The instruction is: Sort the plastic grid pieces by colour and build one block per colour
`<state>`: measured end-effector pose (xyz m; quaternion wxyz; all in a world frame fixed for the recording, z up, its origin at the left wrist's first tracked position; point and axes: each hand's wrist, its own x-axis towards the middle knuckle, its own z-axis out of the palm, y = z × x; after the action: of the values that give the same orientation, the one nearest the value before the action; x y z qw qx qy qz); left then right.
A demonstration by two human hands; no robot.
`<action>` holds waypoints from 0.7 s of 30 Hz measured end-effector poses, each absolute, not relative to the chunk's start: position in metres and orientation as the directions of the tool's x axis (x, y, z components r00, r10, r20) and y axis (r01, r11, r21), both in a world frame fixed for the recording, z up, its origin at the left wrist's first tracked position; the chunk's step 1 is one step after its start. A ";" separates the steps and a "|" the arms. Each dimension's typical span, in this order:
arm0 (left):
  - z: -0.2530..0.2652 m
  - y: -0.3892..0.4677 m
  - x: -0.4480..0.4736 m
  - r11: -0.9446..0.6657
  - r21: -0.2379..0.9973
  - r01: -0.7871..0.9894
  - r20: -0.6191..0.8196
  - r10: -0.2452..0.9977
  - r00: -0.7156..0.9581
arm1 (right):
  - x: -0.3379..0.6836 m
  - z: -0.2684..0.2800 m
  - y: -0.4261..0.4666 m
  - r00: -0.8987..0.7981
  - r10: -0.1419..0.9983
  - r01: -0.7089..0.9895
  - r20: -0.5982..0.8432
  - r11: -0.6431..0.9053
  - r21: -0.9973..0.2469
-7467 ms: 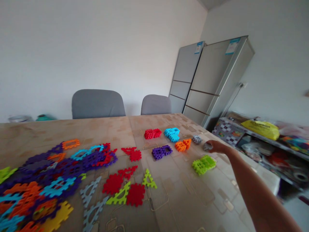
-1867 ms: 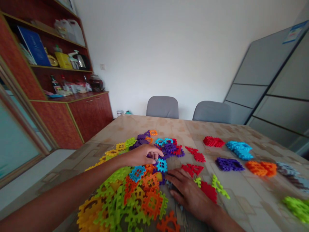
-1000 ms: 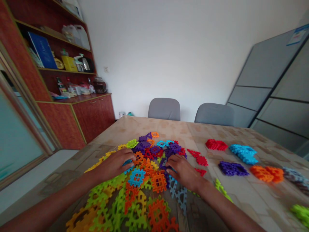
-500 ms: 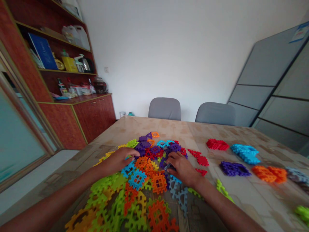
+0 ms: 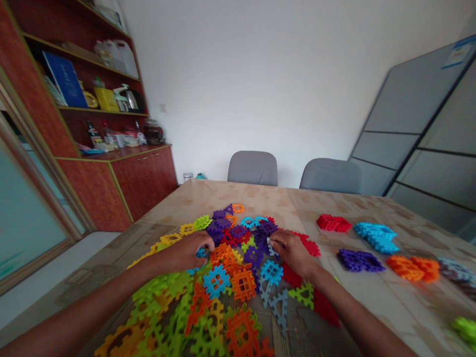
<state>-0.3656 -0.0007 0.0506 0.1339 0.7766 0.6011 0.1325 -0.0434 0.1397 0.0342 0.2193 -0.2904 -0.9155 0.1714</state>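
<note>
A pile of flat notched plastic building pieces in many colours spreads over the table before me. At the pile's left side, my left hand [image 5: 193, 249] curls its fingers and thumb around a blue building piece [image 5: 203, 252], partly hidden by the fingers. On the right, my right hand [image 5: 293, 252] pinches a grey building piece [image 5: 272, 247] at the edge of some purple pieces [image 5: 253, 255]. Between the hands lie orange pieces [image 5: 243, 283] and blue square pieces [image 5: 216, 280]. Red pieces [image 5: 325, 305] show beneath my right forearm, with a green triangular piece [image 5: 303, 294] beside them.
Sorted stacks stand on the table's right: red [image 5: 333, 223], blue [image 5: 376, 236], purple [image 5: 360, 260], orange [image 5: 412, 268], grey [image 5: 457, 271] and green [image 5: 465, 327]. Two grey chairs [image 5: 253, 167] stand behind the far edge. A wooden shelf cabinet [image 5: 145, 173] is at the left.
My right hand has moved right and lifted the grey piece away from the pile's middle. My left hand has curled tighter around the blue piece. Blue square pieces have shifted.
</note>
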 end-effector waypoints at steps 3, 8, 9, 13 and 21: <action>0.053 -0.004 -0.365 -0.215 0.355 0.910 0.029 0.975 0.219 | -0.037 0.034 0.143 -0.732 0.599 0.397 0.324 0.761 -0.513; 0.055 -0.003 -0.365 -0.196 0.385 0.902 -0.014 0.976 0.218 | -0.030 0.029 0.145 -0.695 0.635 0.351 0.339 0.710 -0.610; 0.054 -0.002 -0.365 -0.198 0.403 0.893 -0.016 0.975 0.223 | -0.029 0.028 0.144 -0.686 0.642 0.346 0.341 0.701 -0.624; 0.049 0.001 -0.366 -0.201 0.475 0.857 0.014 0.975 0.220 | -0.021 0.029 0.136 -0.657 0.672 0.333 0.341 0.665 -0.669; 0.072 0.005 -0.370 -0.165 0.656 0.736 0.134 0.986 0.101 | 0.009 0.034 0.096 -0.667 0.710 0.311 0.226 0.541 -0.781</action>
<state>-0.3700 0.0049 0.0721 0.2201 0.7087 0.6076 0.2832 0.0088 0.0956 0.0344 0.2702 -0.3058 -0.8352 0.3687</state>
